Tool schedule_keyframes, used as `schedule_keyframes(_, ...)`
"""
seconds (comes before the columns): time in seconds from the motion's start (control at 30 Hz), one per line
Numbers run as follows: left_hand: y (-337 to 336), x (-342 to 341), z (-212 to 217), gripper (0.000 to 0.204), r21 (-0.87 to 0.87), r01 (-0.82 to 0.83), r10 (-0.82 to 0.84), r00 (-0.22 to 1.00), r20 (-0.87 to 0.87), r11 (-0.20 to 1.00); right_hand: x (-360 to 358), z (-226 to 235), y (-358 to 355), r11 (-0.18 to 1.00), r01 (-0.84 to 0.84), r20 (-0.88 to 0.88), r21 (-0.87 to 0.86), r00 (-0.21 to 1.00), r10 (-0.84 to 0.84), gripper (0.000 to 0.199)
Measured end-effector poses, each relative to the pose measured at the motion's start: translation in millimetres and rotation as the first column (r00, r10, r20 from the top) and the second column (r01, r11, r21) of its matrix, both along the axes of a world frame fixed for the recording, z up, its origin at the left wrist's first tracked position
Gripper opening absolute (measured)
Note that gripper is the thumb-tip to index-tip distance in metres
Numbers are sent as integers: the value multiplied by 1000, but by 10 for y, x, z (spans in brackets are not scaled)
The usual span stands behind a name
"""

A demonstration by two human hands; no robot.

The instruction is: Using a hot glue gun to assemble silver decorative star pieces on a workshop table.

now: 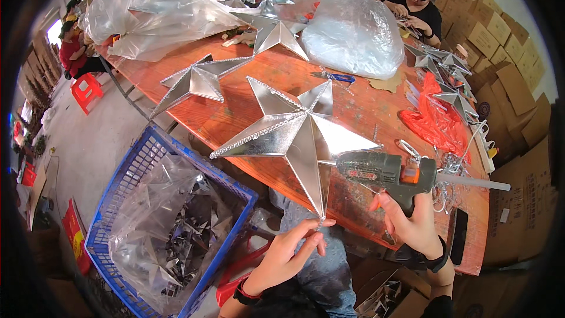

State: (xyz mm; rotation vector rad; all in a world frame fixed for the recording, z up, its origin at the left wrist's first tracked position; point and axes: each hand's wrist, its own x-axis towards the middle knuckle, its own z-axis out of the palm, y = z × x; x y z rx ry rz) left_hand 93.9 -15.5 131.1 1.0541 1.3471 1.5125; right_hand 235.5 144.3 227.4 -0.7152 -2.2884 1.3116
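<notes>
A large silver star [281, 131] with folded ridges stands tilted over the table's near edge. Silver bead trim runs along some of its ridges. My left hand [292, 254] pinches the tip of the star's lowest point between thumb and fingers. In my right hand [410, 219] is a dark green glue gun [375, 168], gripped by its handle. Its nozzle points left and reaches the side of that lowest point; whether it touches, I cannot tell. A pale glue stick [478, 182] juts from the gun's back end.
A blue plastic crate [120, 187] with bagged silver pieces stands at lower left. On the wooden table [235, 119] lie another star [197, 80], plastic bags [352, 29], blue-handled pliers [340, 77], a red bag [432, 119] and a phone [458, 237]. Across it, a person [412, 1] works.
</notes>
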Motion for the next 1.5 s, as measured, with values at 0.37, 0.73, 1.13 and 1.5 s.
schedule_keyframes(0.37, 4, -2, -14, 25, -17, -4, 4, 1000, 12, 1000, -40, 42, -35, 983, 127, -8, -136, 992, -129, 9)
schedule_keyframes(0.73, 5, -19, -5, 24, -32, -10, 10, 1000, -14, 999, 25, 23, 16, 999, -31, 29, -37, 999, 32, 21)
schedule_keyframes(1.13, -38, -55, 12, 22, -83, -9, 0, 994, -108, 996, -195, 337, 105, 992, 97, 4, -84, 995, -97, 17)
schedule_keyframes(1.5, -68, -76, -22, 20, -19, 35, -38, 976, -215, 999, -502, 218, 263, 993, 108, -42, 38, 993, -107, 15)
